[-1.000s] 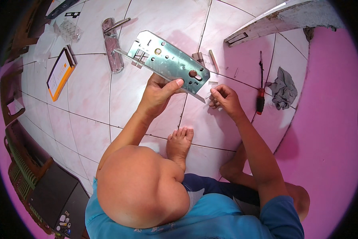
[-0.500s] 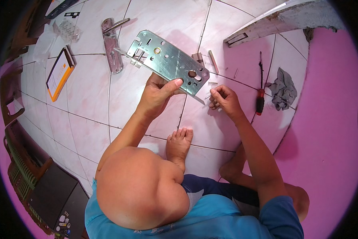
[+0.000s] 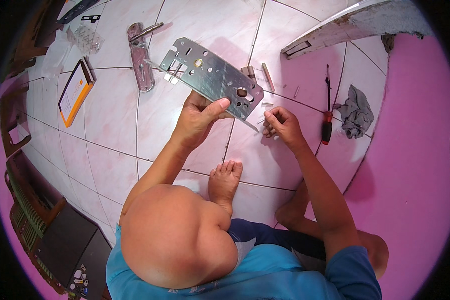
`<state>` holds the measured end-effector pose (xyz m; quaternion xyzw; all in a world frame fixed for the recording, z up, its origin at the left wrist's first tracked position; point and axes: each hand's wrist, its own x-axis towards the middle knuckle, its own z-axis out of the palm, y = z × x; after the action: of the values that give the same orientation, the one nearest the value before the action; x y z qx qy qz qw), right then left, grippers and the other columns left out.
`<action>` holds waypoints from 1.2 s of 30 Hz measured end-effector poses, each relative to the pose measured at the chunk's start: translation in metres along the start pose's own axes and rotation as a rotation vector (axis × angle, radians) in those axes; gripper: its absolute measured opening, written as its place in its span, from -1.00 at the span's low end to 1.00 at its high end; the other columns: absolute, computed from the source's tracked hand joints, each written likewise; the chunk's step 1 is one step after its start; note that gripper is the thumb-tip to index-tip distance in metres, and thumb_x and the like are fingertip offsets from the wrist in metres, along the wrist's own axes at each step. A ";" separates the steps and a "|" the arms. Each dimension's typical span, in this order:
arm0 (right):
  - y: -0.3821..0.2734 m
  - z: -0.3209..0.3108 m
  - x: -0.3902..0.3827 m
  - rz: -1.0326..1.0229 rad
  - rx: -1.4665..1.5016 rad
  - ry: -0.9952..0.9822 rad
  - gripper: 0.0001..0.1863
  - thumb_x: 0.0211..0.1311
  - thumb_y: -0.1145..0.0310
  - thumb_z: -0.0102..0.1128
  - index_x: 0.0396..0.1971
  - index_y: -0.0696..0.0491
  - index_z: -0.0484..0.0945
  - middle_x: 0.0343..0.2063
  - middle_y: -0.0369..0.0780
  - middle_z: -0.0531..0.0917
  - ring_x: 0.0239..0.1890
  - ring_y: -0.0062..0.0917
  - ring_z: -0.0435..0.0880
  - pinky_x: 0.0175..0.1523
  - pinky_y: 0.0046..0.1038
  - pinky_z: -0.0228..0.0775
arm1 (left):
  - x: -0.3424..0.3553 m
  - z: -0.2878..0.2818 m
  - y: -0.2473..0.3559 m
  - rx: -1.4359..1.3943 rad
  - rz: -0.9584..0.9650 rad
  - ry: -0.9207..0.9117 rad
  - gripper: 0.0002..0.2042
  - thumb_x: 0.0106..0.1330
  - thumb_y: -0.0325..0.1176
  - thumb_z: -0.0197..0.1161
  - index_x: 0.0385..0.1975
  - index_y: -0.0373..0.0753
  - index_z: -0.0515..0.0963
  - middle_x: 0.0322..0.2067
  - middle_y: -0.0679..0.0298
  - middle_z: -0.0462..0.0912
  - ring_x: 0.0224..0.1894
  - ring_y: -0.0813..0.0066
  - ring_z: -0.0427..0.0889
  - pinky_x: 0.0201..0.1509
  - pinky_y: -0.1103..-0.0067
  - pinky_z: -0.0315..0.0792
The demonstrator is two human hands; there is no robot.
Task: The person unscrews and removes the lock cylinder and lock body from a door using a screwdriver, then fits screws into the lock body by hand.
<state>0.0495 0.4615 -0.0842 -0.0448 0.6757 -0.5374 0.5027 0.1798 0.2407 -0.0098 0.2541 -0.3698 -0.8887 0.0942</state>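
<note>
Gripping a flat, silver metal lock case point(image 3: 212, 72) by its long lower edge, the left hand point(image 3: 202, 117) has its thumb on the face, holding the case tilted above the pale tiled floor point(image 3: 185, 132). The right hand point(image 3: 283, 125), just beside the case's near end, pinches what looks like a thin silver pin point(image 3: 260, 121) between thumb and forefinger, apart from the case. As far as can be judged, the work is partway: a brownish-grey metal block point(image 3: 249, 74) and a slim metal bar point(image 3: 268, 77) lie loose beyond the case, the red-and-black screwdriver point(image 3: 327, 122) lies unused near a crumpled grey cloth point(image 3: 356, 112), and the plastic-wrapped handle plate point(image 3: 142, 65) sits unfitted. Whether the case's inner parts are complete cannot be told.
</note>
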 end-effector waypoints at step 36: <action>0.007 0.009 -0.001 -0.041 -0.005 0.062 -0.82 0.30 0.34 0.25 -0.28 0.11 0.48 -0.48 -0.30 0.61 -0.53 -0.67 0.63 -0.45 -0.61 0.51 | -0.007 0.003 -0.001 0.124 -0.043 -0.121 -0.61 0.27 -0.45 0.26 0.10 -0.28 0.40 -0.05 0.20 0.60 -0.02 0.40 0.61 0.03 0.39 0.56</action>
<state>0.0600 0.4588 -0.0885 -0.0432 0.6912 -0.5469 0.4703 0.1844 0.2464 -0.0059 0.2131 -0.4236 -0.8797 0.0366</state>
